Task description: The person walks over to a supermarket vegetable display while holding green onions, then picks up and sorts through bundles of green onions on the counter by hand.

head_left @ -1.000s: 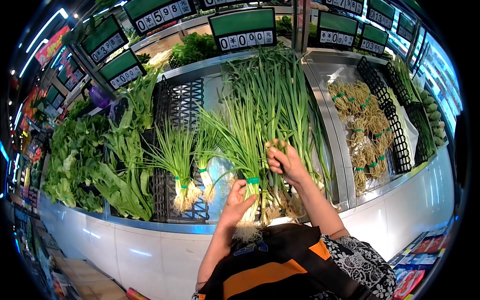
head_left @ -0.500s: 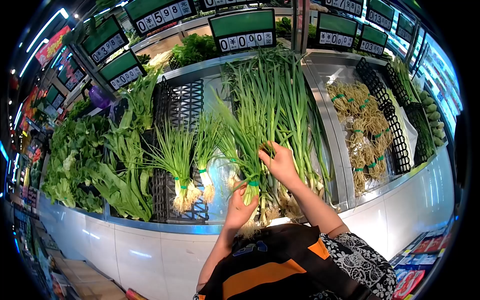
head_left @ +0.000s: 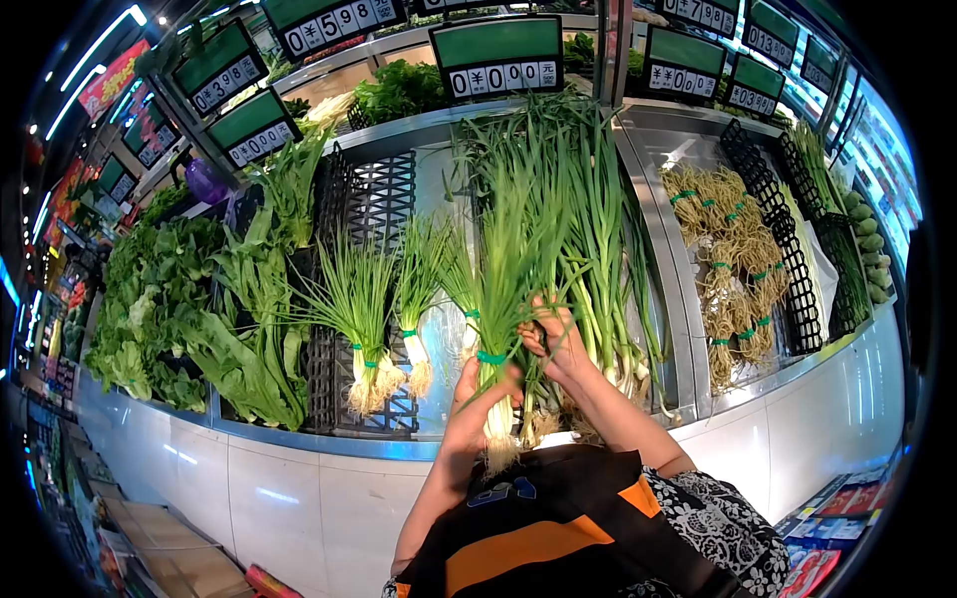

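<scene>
My left hand (head_left: 469,409) is wrapped around the white stems of a bunch of scallions (head_left: 492,384), just under its green band. The bunch stands upright in front of me, leaves pointing away and roots towards my apron. Close to its right side, my right hand (head_left: 560,344) has its fingers curled closed among green leaves; what they pinch is hard to make out. Behind both hands lie long loose green onions (head_left: 598,239). To the left, smaller banded scallion bunches (head_left: 364,329) rest with their roots towards me.
A black plastic crate (head_left: 364,199) lies left of the onions, with leafy lettuce (head_left: 244,349) beyond it. Right of a metal divider (head_left: 663,249) are tied bundles of brown roots (head_left: 733,269). Price signs (head_left: 498,60) hang over the back. The white counter front (head_left: 369,508) is below.
My right hand has moved down and slightly right, its fingers more curled. The held bunch now stands straighter, its leaves spread upward. The view has shifted slightly.
</scene>
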Demonstrator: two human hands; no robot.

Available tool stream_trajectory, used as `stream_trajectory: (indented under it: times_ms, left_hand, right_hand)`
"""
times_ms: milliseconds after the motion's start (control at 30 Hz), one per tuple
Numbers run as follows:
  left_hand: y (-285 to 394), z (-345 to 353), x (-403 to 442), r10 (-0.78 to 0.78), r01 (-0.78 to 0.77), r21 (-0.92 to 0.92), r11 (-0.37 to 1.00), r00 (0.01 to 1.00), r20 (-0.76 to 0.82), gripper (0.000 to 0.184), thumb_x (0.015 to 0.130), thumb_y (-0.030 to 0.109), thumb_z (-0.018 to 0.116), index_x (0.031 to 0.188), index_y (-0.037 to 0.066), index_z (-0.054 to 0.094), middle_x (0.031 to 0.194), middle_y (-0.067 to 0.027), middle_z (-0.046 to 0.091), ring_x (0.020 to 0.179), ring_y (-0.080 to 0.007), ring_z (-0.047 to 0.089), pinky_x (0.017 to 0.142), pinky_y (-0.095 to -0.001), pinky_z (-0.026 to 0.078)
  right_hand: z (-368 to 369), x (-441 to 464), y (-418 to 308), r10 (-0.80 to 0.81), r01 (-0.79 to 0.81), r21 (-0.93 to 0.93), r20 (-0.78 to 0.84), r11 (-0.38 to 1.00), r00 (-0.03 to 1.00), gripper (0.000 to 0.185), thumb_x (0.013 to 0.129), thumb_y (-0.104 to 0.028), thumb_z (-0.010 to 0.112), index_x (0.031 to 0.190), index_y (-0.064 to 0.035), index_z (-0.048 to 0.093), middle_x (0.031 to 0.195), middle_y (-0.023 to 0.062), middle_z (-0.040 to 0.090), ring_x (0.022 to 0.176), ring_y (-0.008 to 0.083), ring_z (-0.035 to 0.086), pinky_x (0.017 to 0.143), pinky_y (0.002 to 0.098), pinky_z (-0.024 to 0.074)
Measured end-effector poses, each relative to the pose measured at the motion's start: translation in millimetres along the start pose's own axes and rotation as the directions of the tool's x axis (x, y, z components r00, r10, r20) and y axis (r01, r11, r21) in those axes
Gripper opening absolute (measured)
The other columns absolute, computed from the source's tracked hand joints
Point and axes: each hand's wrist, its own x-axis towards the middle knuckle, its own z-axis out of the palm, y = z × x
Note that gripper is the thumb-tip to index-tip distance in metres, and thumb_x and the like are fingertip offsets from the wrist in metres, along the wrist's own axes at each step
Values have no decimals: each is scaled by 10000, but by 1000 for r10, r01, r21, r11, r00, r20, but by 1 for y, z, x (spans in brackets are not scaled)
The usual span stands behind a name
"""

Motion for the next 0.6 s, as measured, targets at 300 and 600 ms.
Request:
stream_trajectory:
  times_ms: [300, 600]
  left_hand:
    - [-15, -34, 13, -48, 253, -483, 838, 917, 396, 410, 956, 301, 306, 1311, 97, 309, 667, -75, 430, 456, -121, 354, 435, -242, 351]
    - [-24, -47, 20, -99, 237, -410, 881, 939, 330, 380, 955, 327, 309, 1249, 90, 352, 693, -63, 435, 459, -121, 373, 414, -240, 359]
  right_hand:
    - [16, -3, -23, 60, -16, -254, 167, 967, 984, 227, 926, -259, 457, 908, -36, 496, 760, 56, 559, 548, 62, 429, 432, 164, 302]
    - [24, -17, -45, -219, 667, -744, 647, 25, 730, 320, 641, 100, 395, 941, 13, 461, 846, 179, 548, 792, 349, 563, 719, 373, 455]
